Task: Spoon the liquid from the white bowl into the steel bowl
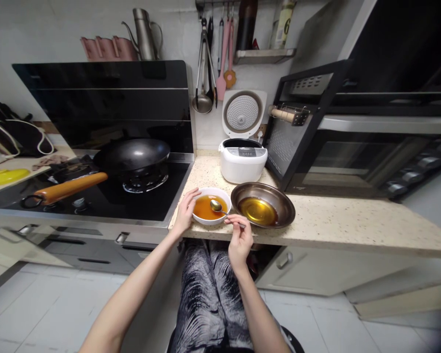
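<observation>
A white bowl (228, 198) of amber liquid stands near the counter's front edge. My left hand (184, 212) grips its left side, with the fingers along the rim. In my right hand (241, 239) is a metal spoon (216, 205), pinched by the handle. The spoon's head is over the bowl, at or just above the liquid; I cannot tell which. Just right of the bowl sits a wide metal basin (285, 208) with yellow-amber liquid in its bottom.
Behind the bowls is a white rice cooker (243, 164) with its lid raised. A black wok (132, 154) rests on the stove at left, its orange handle pointing toward me. An oven (353, 162) in a black rack borders the right. Utensils (206, 73) hang on the wall.
</observation>
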A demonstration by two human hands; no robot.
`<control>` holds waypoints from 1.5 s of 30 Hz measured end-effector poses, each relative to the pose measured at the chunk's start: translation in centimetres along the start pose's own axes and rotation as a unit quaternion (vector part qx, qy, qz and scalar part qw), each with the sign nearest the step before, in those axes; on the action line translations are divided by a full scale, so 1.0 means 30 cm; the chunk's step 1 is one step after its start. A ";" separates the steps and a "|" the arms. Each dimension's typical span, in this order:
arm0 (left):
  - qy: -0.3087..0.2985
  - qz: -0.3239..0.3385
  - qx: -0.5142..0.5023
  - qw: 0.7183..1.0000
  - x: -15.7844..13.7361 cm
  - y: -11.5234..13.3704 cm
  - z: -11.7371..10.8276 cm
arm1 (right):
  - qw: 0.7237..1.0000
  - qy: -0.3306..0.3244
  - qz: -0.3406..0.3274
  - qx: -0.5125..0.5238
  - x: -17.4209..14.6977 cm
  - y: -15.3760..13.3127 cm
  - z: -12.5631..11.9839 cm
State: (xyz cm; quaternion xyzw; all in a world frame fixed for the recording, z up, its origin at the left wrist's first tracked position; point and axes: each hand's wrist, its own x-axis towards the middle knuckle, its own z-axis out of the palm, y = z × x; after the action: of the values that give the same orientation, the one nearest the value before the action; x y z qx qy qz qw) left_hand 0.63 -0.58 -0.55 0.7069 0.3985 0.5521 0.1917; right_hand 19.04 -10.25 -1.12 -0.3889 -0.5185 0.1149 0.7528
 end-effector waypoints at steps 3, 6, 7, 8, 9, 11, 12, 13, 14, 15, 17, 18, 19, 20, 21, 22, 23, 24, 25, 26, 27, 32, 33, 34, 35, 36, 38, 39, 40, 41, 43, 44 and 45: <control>-0.002 -0.002 0.002 1.000 0.000 0.004 -0.001 | 1.000 0.010 -0.001 0.004 0.007 -0.006 -0.008; -0.005 -0.004 0.004 1.000 -0.001 0.011 -0.004 | 1.000 0.024 -0.003 0.006 0.015 -0.011 -0.018; -0.006 -0.005 0.004 1.000 -0.001 0.013 -0.005 | 1.000 0.029 -0.003 0.006 0.018 -0.013 -0.021; -0.007 -0.006 0.004 1.000 -0.001 0.015 -0.006 | 0.999 0.034 -0.004 0.008 0.021 -0.014 -0.025; -0.008 -0.007 0.003 1.000 -0.001 0.017 -0.007 | 0.999 0.039 -0.003 0.012 0.025 -0.016 -0.029; -0.010 -0.008 0.002 1.000 -0.001 0.019 -0.009 | 0.999 0.047 -0.002 0.022 0.032 -0.020 -0.037; -0.010 -0.009 0.001 1.000 -0.001 0.019 -0.009 | 0.998 0.051 -0.001 0.026 0.036 -0.022 -0.041; -0.010 -0.009 0.001 1.000 0.000 0.020 -0.009 | 0.998 0.057 -0.002 0.026 0.039 -0.024 -0.045; -0.009 -0.009 0.000 1.000 0.000 0.019 -0.009 | 0.998 0.062 -0.004 0.024 0.043 -0.026 -0.048; -0.009 -0.010 0.000 1.000 0.000 0.019 -0.009 | 0.998 0.067 -0.007 0.021 0.046 -0.027 -0.052; -0.008 -0.010 -0.001 1.000 0.000 0.019 -0.008 | 0.997 0.075 -0.015 0.017 0.053 -0.029 -0.059; -0.008 -0.010 -0.001 1.000 0.000 0.019 -0.007 | 0.997 0.077 -0.019 0.016 0.056 -0.029 -0.063; -0.008 -0.010 -0.001 1.000 -0.001 0.019 -0.007 | 0.997 0.079 -0.022 0.016 0.059 -0.029 -0.067; -0.007 -0.010 0.000 1.000 -0.001 0.019 -0.007 | 0.996 0.081 -0.025 0.014 0.061 -0.027 -0.072; -0.007 -0.009 0.000 1.000 -0.001 0.019 -0.007 | 0.996 0.085 -0.027 0.011 0.064 -0.025 -0.076; -0.007 -0.009 0.000 1.000 -0.001 0.019 -0.007 | 0.996 0.088 -0.028 0.006 0.066 -0.021 -0.081; -0.007 -0.010 -0.001 1.000 -0.001 0.019 -0.007 | 0.995 0.091 -0.028 0.000 0.068 -0.017 -0.086; -0.007 -0.010 -0.001 1.000 -0.001 0.020 -0.007 | 0.995 0.093 -0.028 -0.006 0.069 -0.012 -0.091; -0.008 -0.011 -0.002 1.000 -0.001 0.020 -0.008 | 0.995 0.094 -0.026 -0.012 0.071 -0.007 -0.096; -0.008 -0.011 -0.002 1.000 0.000 0.021 -0.008 | 0.995 0.094 -0.026 -0.017 0.072 -0.002 -0.101; -0.008 -0.011 -0.003 1.000 0.000 0.021 -0.009 | 0.995 0.092 -0.027 -0.022 0.073 0.003 -0.106; -0.005 -0.011 -0.002 1.000 0.000 0.022 -0.008 | 0.994 0.074 -0.065 -0.057 0.079 0.013 -0.117; -0.004 -0.010 -0.001 1.000 0.000 0.021 -0.008 | 0.993 0.069 -0.073 -0.063 0.080 0.013 -0.118; -0.004 -0.010 -0.001 1.000 0.000 0.020 -0.007 | 0.992 0.064 -0.080 -0.068 0.080 0.013 -0.118; -0.004 -0.009 -0.001 1.000 0.000 0.019 -0.007 | 0.992 0.059 -0.087 -0.073 0.080 0.012 -0.117; -0.003 -0.009 -0.001 1.000 0.000 0.019 -0.007 | 0.991 0.054 -0.095 -0.078 0.080 0.011 -0.117; -0.003 -0.009 -0.001 1.000 -0.001 0.018 -0.007 | 0.989 0.044 -0.108 -0.091 0.080 0.011 -0.116; -0.003 -0.010 0.000 1.000 -0.001 0.018 -0.007 | 0.988 0.040 -0.114 -0.097 0.080 0.011 -0.116; -0.003 -0.010 0.000 1.000 -0.001 0.018 -0.008 | 0.987 0.037 -0.119 -0.102 0.079 0.012 -0.117; -0.004 -0.011 0.001 1.000 -0.001 0.019 -0.008 | 0.986 0.034 -0.124 -0.106 0.079 0.013 -0.117; -0.005 -0.011 0.001 1.000 -0.001 0.020 -0.009 | 0.984 0.029 -0.135 -0.114 0.079 0.017 -0.119; -0.006 -0.011 0.001 1.000 -0.001 0.021 -0.009 | 0.983 0.026 -0.140 -0.117 0.078 0.020 -0.120; -0.007 -0.010 0.001 1.000 -0.001 0.022 -0.009 | 0.982 0.022 -0.145 -0.121 0.078 0.023 -0.121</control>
State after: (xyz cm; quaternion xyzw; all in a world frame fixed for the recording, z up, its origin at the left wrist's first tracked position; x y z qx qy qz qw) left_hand 0.60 -1.05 -0.01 0.7065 0.4053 0.5449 0.1992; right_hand 23.38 -10.14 -0.57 -0.4003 -0.5629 -0.0673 0.7200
